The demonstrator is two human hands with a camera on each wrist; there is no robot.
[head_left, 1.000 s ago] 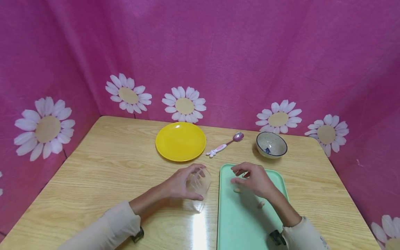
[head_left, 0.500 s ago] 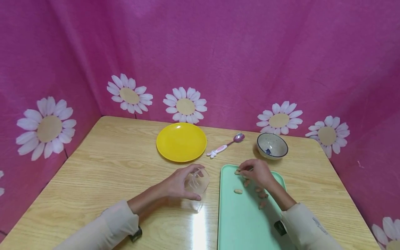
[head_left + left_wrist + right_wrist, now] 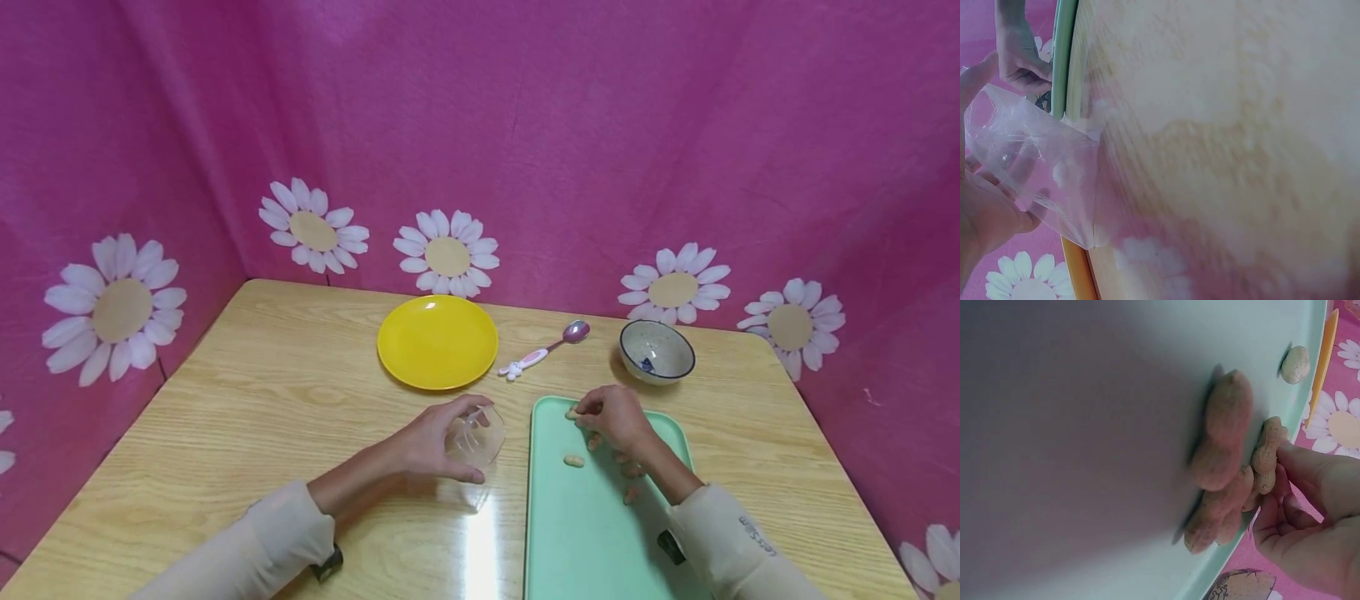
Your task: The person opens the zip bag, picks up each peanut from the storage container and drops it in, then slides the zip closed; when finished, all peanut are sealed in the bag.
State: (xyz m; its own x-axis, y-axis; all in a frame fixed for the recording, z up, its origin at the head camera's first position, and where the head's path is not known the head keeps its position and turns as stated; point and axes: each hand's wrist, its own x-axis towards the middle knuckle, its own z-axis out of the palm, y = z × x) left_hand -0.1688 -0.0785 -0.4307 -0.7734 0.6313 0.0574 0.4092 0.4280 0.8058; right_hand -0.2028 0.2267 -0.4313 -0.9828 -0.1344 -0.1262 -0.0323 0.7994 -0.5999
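Fingers of the right hand (image 3: 618, 419) pinch a tan, waisted, rough-shelled peanut (image 3: 1266, 453), its long axis near-vertical in the right wrist view, at the upper end of a smooth pale-green rectangular tray (image 3: 581, 542), right of centre in the head view. To their left, the left hand (image 3: 435, 442) holds a thin, clear plastic cup (image 3: 476, 437) between curved fingers.
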